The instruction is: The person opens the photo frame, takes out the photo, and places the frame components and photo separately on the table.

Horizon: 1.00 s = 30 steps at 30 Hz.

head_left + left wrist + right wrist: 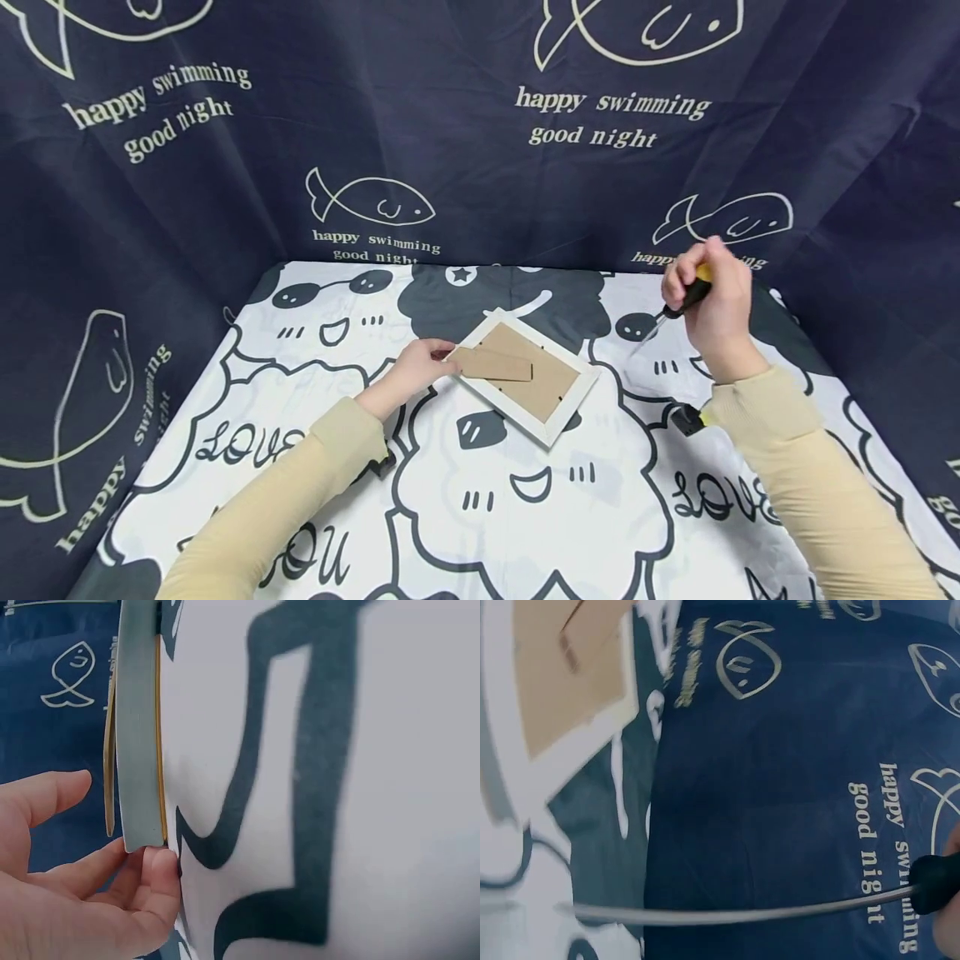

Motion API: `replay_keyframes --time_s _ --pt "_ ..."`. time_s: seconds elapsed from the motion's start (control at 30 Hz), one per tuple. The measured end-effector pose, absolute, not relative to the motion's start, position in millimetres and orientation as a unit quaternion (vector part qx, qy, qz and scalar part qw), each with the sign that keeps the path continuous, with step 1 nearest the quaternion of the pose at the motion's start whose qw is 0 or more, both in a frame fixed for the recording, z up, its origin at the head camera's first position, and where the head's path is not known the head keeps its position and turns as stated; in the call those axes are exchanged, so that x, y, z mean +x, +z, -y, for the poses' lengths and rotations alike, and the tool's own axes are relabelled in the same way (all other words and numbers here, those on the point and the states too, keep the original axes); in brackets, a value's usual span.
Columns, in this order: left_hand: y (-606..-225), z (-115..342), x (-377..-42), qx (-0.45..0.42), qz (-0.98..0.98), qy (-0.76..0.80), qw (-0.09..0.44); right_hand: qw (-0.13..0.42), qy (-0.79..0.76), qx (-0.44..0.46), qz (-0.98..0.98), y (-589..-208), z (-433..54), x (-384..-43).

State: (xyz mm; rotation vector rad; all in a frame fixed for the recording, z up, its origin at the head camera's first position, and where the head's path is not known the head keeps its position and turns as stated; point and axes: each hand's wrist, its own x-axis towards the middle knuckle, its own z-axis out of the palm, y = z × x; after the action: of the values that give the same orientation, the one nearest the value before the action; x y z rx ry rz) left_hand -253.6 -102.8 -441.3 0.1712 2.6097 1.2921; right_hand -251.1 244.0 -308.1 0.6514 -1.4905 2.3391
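Observation:
A white picture frame (551, 429) lies back side up on the patterned cloth, turned at an angle. Its brown backing board (551, 379) carries a tan support leg (491, 364), and small dark tabs show along the rim. At the left corner my left hand (412, 371) touches the frame's edge with its fingertips. In the left wrist view the thumb (71, 784) stands off from the leg, with a gap between. My right hand (716, 304) grips a screwdriver (696, 293) with a black and yellow handle, raised right of the frame. Its metal shaft (742, 913) points down and left.
White cloth with black cartoon drawings (525, 533) covers the table. Dark blue curtains (480, 125) with fish prints rise behind it and on both sides. Each wrist bears a small black camera, such as the right one (686, 419).

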Motion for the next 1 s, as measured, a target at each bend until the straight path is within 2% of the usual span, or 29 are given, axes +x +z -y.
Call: replay_keyframes --time_s 0.33,0.7,1.0 --pt "-443 103 -259 0.049 -0.871 0.468 0.142 0.139 0.957 0.166 0.193 -316 -254 -249" --pt "-441 98 -258 0.059 -0.873 0.464 0.140 0.116 0.977 0.159 0.076 -361 -251 -257" --pt "-443 93 -259 0.072 -0.892 0.429 0.122 0.107 0.987 0.109 0.047 -386 -235 -262"
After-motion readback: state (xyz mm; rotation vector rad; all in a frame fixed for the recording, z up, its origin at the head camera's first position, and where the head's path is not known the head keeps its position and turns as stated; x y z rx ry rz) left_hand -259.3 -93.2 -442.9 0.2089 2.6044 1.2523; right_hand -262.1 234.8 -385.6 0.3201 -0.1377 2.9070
